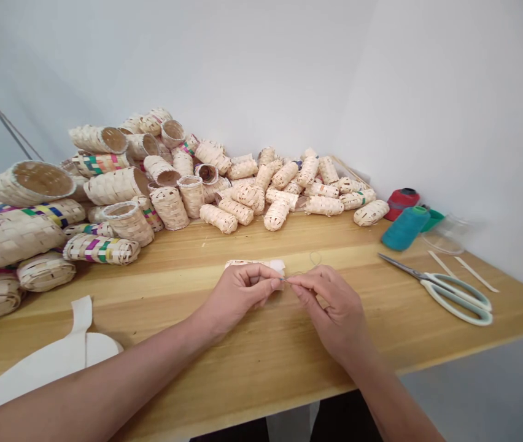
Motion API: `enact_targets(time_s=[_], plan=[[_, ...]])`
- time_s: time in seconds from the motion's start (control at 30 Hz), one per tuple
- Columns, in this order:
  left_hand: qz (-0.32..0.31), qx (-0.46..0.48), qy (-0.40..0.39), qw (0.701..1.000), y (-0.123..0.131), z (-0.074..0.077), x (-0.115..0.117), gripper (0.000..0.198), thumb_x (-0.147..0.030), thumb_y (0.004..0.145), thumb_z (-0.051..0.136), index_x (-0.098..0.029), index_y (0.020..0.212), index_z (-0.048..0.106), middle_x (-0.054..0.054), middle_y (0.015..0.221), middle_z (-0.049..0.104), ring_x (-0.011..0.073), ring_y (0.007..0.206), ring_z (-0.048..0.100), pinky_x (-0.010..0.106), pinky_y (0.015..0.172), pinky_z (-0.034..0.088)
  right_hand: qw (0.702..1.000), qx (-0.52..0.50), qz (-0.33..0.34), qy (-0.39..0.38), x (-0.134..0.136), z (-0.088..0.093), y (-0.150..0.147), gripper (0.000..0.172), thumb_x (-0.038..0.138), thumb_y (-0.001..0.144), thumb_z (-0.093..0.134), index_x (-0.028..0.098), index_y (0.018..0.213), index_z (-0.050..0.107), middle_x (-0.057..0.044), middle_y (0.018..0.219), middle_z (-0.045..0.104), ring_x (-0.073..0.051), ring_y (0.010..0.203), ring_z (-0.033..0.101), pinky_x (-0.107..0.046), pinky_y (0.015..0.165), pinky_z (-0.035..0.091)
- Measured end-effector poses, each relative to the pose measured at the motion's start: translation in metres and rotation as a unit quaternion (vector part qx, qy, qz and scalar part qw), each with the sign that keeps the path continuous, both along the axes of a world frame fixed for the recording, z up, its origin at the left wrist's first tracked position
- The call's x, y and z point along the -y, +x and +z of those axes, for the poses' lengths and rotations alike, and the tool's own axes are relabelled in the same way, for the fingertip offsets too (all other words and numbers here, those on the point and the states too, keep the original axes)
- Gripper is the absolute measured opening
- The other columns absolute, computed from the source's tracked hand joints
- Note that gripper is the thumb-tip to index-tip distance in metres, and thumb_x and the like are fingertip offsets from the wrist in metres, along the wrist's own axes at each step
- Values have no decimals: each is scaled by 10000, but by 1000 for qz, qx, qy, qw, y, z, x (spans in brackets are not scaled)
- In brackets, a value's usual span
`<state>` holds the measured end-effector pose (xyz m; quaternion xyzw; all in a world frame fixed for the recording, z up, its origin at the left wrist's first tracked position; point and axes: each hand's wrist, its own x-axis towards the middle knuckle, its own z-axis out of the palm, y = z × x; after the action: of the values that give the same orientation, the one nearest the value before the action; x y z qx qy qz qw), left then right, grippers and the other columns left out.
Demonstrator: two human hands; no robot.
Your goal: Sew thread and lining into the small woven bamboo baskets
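Observation:
Over the middle of the table, my left hand (247, 288) and my right hand (330, 304) meet fingertip to fingertip. Both are closed in a pinch on a thin thread (315, 258), which loops up behind the right fingers. Between the fingertips shows a fine strand with a bluish bit; whether a needle is there too, I cannot tell. Just behind my left hand lies a small woven tube (276, 266), partly hidden by that hand.
A heap of woven baskets (169, 205) lines the wall. Scissors (445, 291), thin strips (476, 274), a teal thread cone (404, 228) and a red spool (402, 201) lie to the right. A white strip roll (54, 365) sits left, beside my forearm.

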<state>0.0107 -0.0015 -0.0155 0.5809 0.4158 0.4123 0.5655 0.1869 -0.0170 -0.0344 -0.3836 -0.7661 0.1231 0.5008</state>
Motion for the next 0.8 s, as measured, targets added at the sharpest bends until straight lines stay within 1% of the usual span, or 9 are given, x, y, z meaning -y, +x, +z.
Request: enact_targets(time_s=[0.2,0.37,0.53,0.7,0.8], plan=[[15,-6,2,1000,1,1,1,230,-362,747,655,-135,776,671,-73,444,425,46,430,289,190,445,200,1000,13,-10,2,0,-1,0,162,177,901,510,229,950,656,-21,756,572,-173,741,546,-300,650,440],[11,3,-5,1000,1,0,0,228,-353,741,660,-131,791,680,-75,443,427,44,428,285,192,445,200,1000,18,-8,-4,1,0,-1,171,177,908,498,233,960,651,-19,738,557,-173,726,532,-298,637,429],[-1,3,-14,1000,1,0,0,226,-347,731,670,-126,772,681,-71,445,432,45,432,302,192,445,198,999,25,-13,-37,1,2,0,120,190,901,523,213,851,630,-10,730,551,-167,734,525,-284,654,405],[-8,-1,-19,1000,1,1,2,223,-345,732,672,-125,765,682,-65,469,429,45,440,287,199,446,183,997,20,-9,-69,2,3,1,142,209,905,514,209,795,604,-3,717,538,-165,722,515,-274,652,387],[-15,1,-20,1000,2,0,3,218,-337,727,679,-121,752,677,-38,548,498,54,490,332,202,473,210,995,12,4,-101,3,5,1,161,222,904,511,211,765,592,2,716,536,-158,710,512,-267,655,386]])
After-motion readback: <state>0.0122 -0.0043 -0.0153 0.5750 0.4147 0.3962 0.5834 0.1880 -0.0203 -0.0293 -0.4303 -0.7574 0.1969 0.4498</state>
